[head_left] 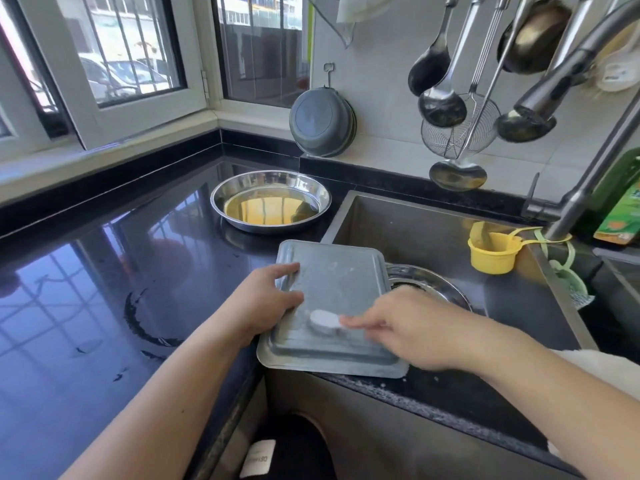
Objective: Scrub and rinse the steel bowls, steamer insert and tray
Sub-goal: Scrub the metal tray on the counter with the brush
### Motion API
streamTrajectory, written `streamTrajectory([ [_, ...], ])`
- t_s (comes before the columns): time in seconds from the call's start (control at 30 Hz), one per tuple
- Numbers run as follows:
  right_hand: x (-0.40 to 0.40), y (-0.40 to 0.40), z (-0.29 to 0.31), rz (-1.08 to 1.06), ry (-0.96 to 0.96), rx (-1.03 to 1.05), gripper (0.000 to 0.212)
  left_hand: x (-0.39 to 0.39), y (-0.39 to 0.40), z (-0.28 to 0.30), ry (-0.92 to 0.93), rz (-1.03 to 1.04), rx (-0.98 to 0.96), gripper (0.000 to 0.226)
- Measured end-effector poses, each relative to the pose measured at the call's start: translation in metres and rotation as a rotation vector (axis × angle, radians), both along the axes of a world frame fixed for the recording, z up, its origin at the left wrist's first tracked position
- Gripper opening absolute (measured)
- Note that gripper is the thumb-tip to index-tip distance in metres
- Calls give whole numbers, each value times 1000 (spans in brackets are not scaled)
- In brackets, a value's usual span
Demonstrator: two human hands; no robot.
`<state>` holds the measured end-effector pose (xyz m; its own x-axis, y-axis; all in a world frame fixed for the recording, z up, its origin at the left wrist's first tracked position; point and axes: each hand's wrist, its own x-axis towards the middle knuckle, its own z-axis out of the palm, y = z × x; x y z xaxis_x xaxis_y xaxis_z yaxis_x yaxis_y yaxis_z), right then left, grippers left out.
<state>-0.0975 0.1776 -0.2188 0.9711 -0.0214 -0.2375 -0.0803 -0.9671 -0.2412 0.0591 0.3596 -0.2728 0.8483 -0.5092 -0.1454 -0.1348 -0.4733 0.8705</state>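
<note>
Black polished table (104,271) runs under barred windows to a sink (433,230), and the steel tray (332,282) lies upside down across the sink's near left corner, partly over a steel bowl (436,285) sitting in the basin. The left hand (266,299) grips the tray's left rim with curled fingers, while the right hand (408,323) pinches a pale scrubber (323,320) against the tray's underside. Good scrubbing here probably means holding that rim firmly, working in overlapping strokes out to the raised edges, and keeping the tray from sliding off the corner.
</note>
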Motion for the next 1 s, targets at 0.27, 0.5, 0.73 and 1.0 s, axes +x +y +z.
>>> streamTrajectory([
  [0.27,12,-17,-5,-15,-22,-1,33,3,2,-2,46,50,-65,53],
  [0.5,27,-60,-3,-215,-60,-113,37,4,2,-2,59,43,-100,51],
  [0.73,0,-40,5,47,85,5,34,6,1,-6,43,27,-106,52],
  [1.0,38,-76,-9,-235,-43,-34,37,5,5,1,54,-15,-70,52],
])
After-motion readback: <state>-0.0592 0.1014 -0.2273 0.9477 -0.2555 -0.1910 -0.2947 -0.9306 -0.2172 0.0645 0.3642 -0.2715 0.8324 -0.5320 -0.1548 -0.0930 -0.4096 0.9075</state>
